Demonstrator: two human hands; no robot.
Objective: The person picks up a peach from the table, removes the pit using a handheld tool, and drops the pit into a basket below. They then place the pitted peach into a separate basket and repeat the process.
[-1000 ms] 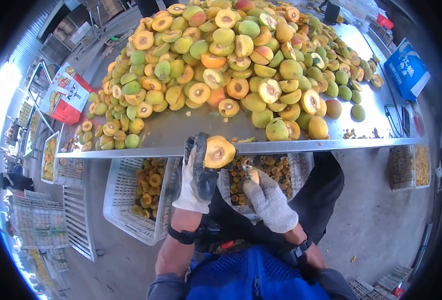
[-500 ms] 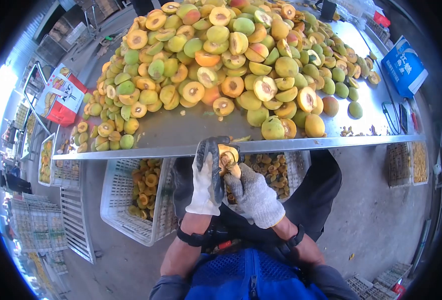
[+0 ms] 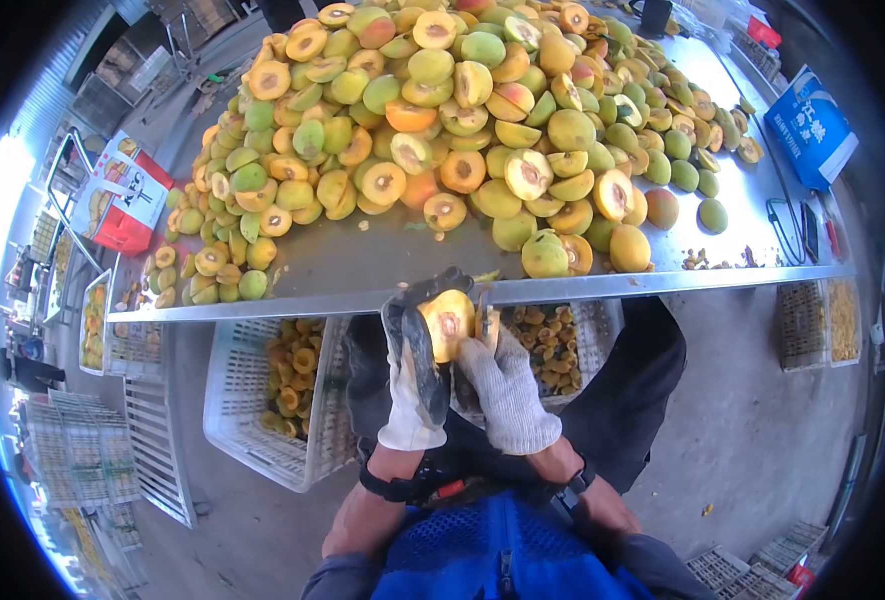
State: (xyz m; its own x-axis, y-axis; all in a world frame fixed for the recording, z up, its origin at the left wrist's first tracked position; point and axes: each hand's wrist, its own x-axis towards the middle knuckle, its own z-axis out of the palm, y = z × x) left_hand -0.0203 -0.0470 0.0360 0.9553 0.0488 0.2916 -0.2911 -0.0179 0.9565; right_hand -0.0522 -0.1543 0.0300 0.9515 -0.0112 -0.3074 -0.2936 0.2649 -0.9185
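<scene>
My left hand (image 3: 414, 365), in a white glove with a dark grey coated palm, is closed round a peach half (image 3: 449, 325). Its yellow cut face, brownish at the centre, is turned up towards me. Close on the right, my right hand (image 3: 509, 390) wears a knitted white glove; its fingers are closed on a small thin tool (image 3: 485, 318) that stands upright against the fruit's edge. I cannot tell its exact kind. Both hands are just in front of the metal table's edge (image 3: 602, 288), above the crates.
A large heap of halved and whole peaches (image 3: 432, 120) covers the table. Below it stand a white crate of peach halves (image 3: 224, 400) and another crate (image 3: 592, 340) of fruit pieces. A red-and-white bag (image 3: 127, 200) is at left, a blue box (image 3: 810, 130) at right.
The peach half has turned so its cut face shows fully; the loose piece seen at its front is gone from view. My right hand has shifted slightly, and the thin tool now shows upright.
</scene>
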